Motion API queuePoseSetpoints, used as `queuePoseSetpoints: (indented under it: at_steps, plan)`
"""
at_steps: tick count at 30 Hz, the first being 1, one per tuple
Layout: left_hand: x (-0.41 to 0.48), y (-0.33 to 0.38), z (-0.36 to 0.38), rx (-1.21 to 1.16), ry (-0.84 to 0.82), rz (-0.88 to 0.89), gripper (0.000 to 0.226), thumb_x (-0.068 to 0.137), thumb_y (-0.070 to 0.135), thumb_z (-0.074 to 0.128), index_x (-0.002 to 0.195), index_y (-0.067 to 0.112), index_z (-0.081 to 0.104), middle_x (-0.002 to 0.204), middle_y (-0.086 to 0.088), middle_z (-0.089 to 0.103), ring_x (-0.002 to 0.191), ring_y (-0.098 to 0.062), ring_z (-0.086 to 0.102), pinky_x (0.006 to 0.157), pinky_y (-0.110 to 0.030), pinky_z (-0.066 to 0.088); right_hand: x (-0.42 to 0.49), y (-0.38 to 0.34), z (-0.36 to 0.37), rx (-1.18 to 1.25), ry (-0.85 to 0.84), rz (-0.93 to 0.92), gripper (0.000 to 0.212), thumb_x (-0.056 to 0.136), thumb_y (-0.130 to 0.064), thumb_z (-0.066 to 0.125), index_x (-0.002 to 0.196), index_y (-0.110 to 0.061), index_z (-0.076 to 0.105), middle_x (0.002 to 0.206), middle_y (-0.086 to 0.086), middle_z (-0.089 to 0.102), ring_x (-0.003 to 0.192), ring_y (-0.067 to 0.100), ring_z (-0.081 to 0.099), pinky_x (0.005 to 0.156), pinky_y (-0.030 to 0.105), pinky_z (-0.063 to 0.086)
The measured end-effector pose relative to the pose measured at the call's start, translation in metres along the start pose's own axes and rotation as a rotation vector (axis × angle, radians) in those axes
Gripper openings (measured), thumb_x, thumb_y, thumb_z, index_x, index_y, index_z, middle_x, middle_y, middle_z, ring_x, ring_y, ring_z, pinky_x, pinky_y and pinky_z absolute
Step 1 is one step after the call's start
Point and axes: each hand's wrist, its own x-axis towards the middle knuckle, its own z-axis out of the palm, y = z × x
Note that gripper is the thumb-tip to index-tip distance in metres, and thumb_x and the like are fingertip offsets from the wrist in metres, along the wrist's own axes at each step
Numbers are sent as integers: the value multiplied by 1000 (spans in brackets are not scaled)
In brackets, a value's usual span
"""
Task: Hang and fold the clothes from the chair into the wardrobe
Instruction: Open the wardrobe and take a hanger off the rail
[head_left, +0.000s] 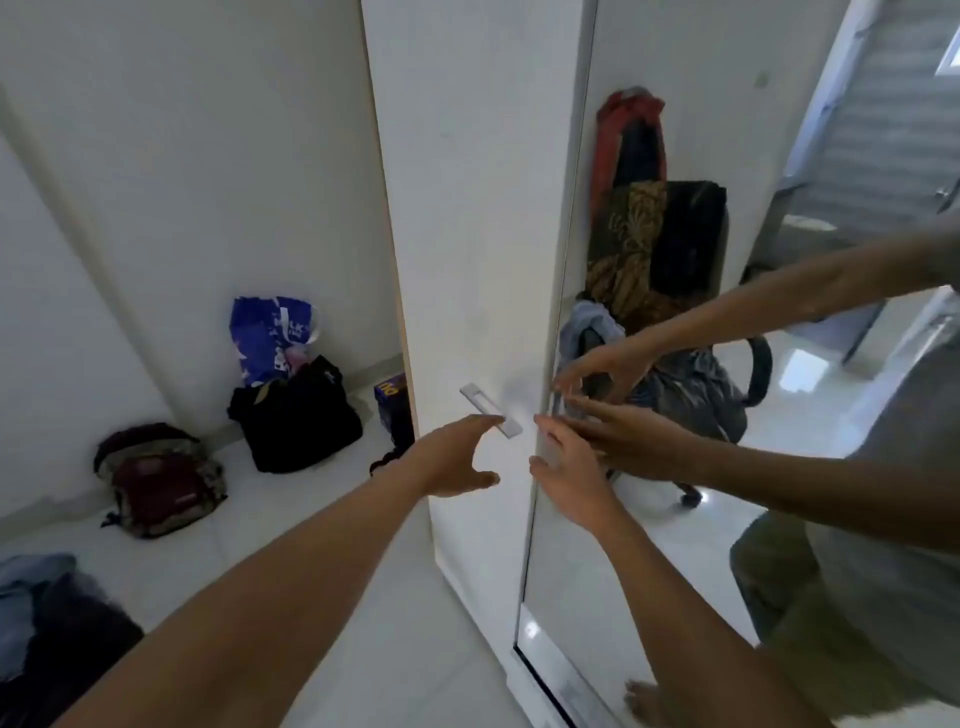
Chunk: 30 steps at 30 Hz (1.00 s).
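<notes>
A white wardrobe door (467, 234) stands in front of me with a flat white handle (491, 410). To its right is a mirrored door (675, 519). My left hand (457, 457) reaches toward the handle, fingers spread and its fingertips at the handle's lower part. My right hand (569, 473) is open with fingers straight, at the edge of the mirrored door. The mirror reflects both arms and a dark chair (691, 291) piled with clothes, some patterned, some grey.
On the white tiled floor at left lie a dark red backpack (161, 483), a black bag (298, 415) with a blue plastic bag (272, 332) behind it, and a purple box (392, 405). Blue and dark clothing (36, 613) lies at bottom left.
</notes>
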Motion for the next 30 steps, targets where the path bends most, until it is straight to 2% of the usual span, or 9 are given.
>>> queuePoseSetpoints:
  at_steps: [3,7,11,13,15,19,22,25,30]
  plan:
    - [22,1,6,60,-28,16,94,86,42,72,157,37,11,159,8,33,127,-20,54,99,-36,48,9,9,3,38,34,-5,61,94,-14,63,149,-27,39,157,-6,38,144,17,36,115,41,38]
    - [44,-5,20,59,-23,6,101,90,40,69,156,37,-8,148,-6,49,114,-28,62,89,-36,50,21,22,2,88,42,-8,61,95,-10,60,150,-25,38,154,-8,42,143,13,38,116,36,37]
    - [45,-19,36,41,25,66,108,90,40,67,151,43,-22,162,-2,26,94,-27,66,81,-39,56,25,28,-3,180,15,6,59,97,-7,55,150,-25,37,155,-7,42,143,11,39,118,40,35]
    - [45,-20,40,22,72,119,109,90,40,68,149,47,-25,161,-2,27,90,-27,67,80,-44,58,24,26,-5,199,7,-5,59,97,-2,54,150,-22,37,154,-4,44,142,9,40,116,35,36]
    - [45,-20,37,37,101,159,108,91,42,66,147,51,-25,158,-2,31,93,-29,67,80,-45,58,24,25,-7,202,17,-25,59,97,0,55,149,-21,38,153,-3,46,139,6,43,115,27,37]
    - [35,-32,32,74,127,194,100,93,45,61,148,52,-23,154,0,36,91,-27,67,78,-44,58,23,27,1,225,44,-45,56,97,-4,57,146,-25,41,148,-7,51,136,3,47,116,37,38]
    - [17,-45,32,89,130,174,98,93,48,59,149,51,-22,156,2,33,83,-23,66,79,-43,58,21,22,13,251,43,-87,46,100,-7,53,144,-18,46,143,-3,55,130,5,54,113,38,42]
    - [-8,-61,33,91,174,130,96,94,52,58,150,49,-20,159,0,32,85,-20,65,81,-37,57,22,15,26,295,0,-125,40,102,-14,50,142,-18,47,133,-1,63,121,9,61,109,37,46]
    - [-48,-79,25,162,359,80,90,90,48,67,157,29,9,140,-6,56,89,-18,67,75,-24,51,26,-7,58,282,-168,-172,41,94,-48,44,135,-45,46,123,-4,69,117,13,65,107,34,45]
